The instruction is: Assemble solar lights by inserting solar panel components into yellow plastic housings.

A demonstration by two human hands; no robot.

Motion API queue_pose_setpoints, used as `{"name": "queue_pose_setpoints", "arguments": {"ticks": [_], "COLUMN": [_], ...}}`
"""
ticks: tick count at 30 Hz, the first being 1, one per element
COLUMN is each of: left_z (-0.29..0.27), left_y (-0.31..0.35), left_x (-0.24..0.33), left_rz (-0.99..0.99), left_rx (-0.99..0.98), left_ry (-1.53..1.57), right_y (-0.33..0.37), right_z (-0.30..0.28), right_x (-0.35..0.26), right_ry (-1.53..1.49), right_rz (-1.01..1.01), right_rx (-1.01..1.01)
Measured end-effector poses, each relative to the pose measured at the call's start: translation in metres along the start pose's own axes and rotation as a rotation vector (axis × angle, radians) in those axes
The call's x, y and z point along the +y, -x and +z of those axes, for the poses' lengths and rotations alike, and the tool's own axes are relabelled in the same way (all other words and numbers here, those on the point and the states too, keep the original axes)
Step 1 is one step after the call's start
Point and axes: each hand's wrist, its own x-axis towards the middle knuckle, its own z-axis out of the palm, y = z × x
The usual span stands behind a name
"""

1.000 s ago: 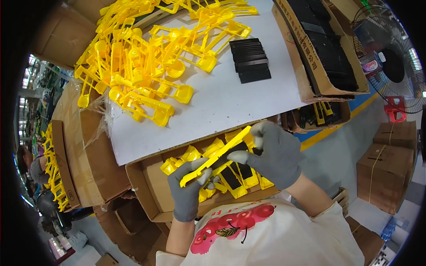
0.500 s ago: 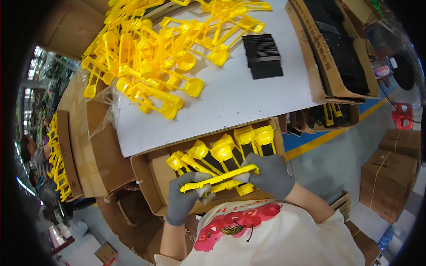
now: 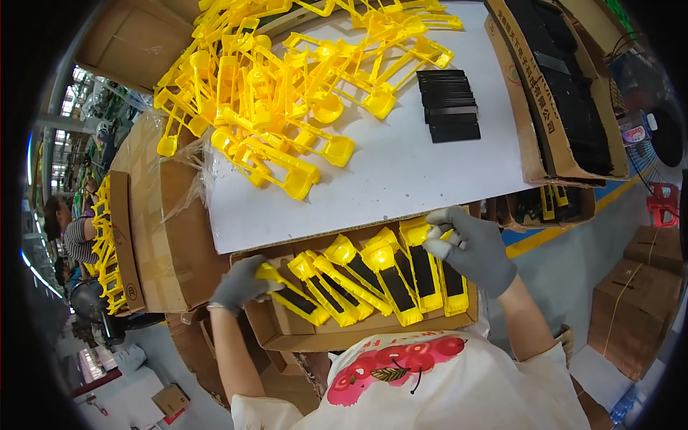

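Both my hands wear grey gloves above an open cardboard box (image 3: 287, 340). At the box's left end, my left hand (image 3: 240, 283) is closed on the upper end of a yellow plastic frame with a black strip (image 3: 297, 301). My right hand (image 3: 473, 251) has its fingers curled at the top of the rightmost yellow frame (image 3: 454, 290), whose head they partly cover. Between the hands, several similar yellow frames (image 3: 398, 290) with black strips lie side by side in the box, leaning at different angles.
A big pile of yellow frames (image 3: 265, 107) covers the white table's (image 3: 373, 179) far left. Black strips (image 3: 451, 107) lie stacked to its right. A cardboard box of black parts (image 3: 566, 93) stands at the right edge. At left are a large carton (image 3: 154, 229) and a person (image 3: 75, 229).
My hands have moved apart from the middle, where they held a yellow frame crosswise. A frame now lies at the box's left end under my left hand. The view has shifted slightly.
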Motion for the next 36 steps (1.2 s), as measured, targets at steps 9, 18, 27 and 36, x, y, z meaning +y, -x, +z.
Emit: {"name": "queue_pose_setpoints", "arguments": {"ticks": [9,18,27,36], "left_z": [0.002,0.032,0.016,0.007], "left_y": [-0.043,-0.107,-0.069,-0.087], "left_x": [0.094,0.090,0.098,0.119], "left_rz": [0.285,0.100,0.121,0.973], "left_rx": [0.885,1.012,0.971,0.957], "left_ry": [-0.241,-0.240,-0.160,-0.728], "right_y": [-0.073,-0.126,-0.107,-0.068], "right_z": [-0.050,-0.069,-0.064,-0.054], "right_x": [0.043,0.068,0.090,0.067], "right_ry": [0.302,0.727,0.588,0.009], "right_rz": [-0.053,-0.115,-0.282,-0.264], "right_rx": [0.384,0.307,0.419,0.470]}}
